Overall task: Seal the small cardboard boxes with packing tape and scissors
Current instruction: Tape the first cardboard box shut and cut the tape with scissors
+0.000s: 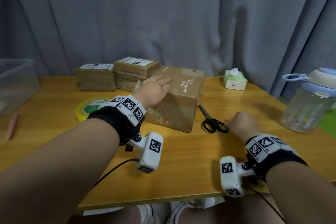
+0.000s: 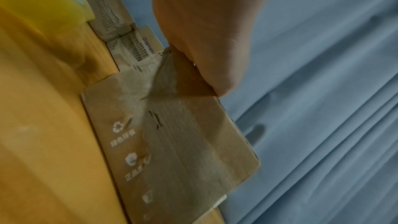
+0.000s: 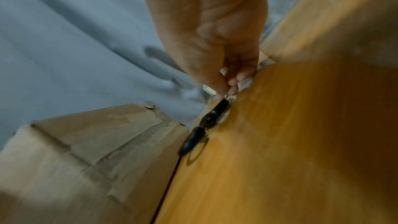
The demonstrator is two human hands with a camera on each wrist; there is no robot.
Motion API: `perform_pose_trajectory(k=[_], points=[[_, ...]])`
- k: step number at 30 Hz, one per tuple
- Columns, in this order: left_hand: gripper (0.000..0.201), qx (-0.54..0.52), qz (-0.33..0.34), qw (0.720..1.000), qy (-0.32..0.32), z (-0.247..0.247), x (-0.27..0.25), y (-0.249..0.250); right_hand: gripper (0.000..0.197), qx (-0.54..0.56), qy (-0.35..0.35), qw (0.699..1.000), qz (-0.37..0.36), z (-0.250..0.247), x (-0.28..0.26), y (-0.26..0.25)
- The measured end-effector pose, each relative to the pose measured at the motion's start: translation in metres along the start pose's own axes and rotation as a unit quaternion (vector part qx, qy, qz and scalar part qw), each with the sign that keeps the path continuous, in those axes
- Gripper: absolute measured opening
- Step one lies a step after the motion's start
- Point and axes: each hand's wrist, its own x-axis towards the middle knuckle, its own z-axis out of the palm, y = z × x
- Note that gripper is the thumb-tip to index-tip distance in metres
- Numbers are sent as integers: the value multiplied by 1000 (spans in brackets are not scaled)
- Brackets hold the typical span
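Observation:
A brown cardboard box [image 1: 183, 100] sits mid-table, its old tape wrinkled on the front. My left hand [image 1: 158, 87] lies flat on its top near the left corner, fingers straight; the left wrist view shows the palm [image 2: 204, 31] pressing on that box corner [image 2: 183, 151]. Black-handled scissors [image 1: 211, 122] lie closed on the table right of the box. My right hand [image 1: 236, 123] has its fingers curled, and its fingertips [image 3: 226, 91] pinch the end of a scissor handle loop [image 3: 206, 122]. A yellowish tape roll [image 1: 89, 107] lies left of the box.
Two smaller labelled boxes [image 1: 97, 78] [image 1: 135, 72] stand behind the tape roll. A tissue pack [image 1: 234, 80] and a clear water bottle [image 1: 309, 102] are at the right. A clear plastic bin [image 1: 16, 85] and a pink pen [image 1: 11, 127] are at the left. Grey curtains hang behind the wooden table [image 1: 181, 160].

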Motion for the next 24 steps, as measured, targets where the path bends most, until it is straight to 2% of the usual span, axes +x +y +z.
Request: perform_pose_trajectory(k=[4, 6, 7, 9, 11, 13, 17, 20, 22, 24], points=[[39, 35, -59, 997, 18, -21, -3, -4, 9, -62, 9, 997, -47, -2, 6, -4], [39, 50, -47, 997, 47, -27, -5, 0, 18, -79, -5, 995, -60, -8, 10, -8], [44, 45, -33, 997, 46, -28, -5, 5, 19, -62, -1, 996, -64, -11, 14, -11], [63, 49, -10, 999, 1, -28, -7, 17, 21, 33, 31, 996, -74, -17, 16, -21], [74, 85, 6, 995, -51, -27, -10, 27, 24, 144, 75, 979, -125, -22, 19, -34], [72, 73, 24, 994, -73, -31, -10, 28, 32, 217, 88, 955, -182, -28, 19, -50], [63, -4, 62, 993, -105, -43, -7, 19, 51, 307, 28, 924, -228, -40, 11, -72], [57, -9, 62, 993, -96, -44, -8, 14, 43, 349, 1, 911, -220, -43, 7, -77], [50, -27, 57, 995, -72, -42, -9, 13, 36, 370, 16, 904, -214, -44, 6, -77], [54, -29, 49, 997, -53, -40, -11, 13, 33, 369, 36, 902, -220, -43, 5, -77]])
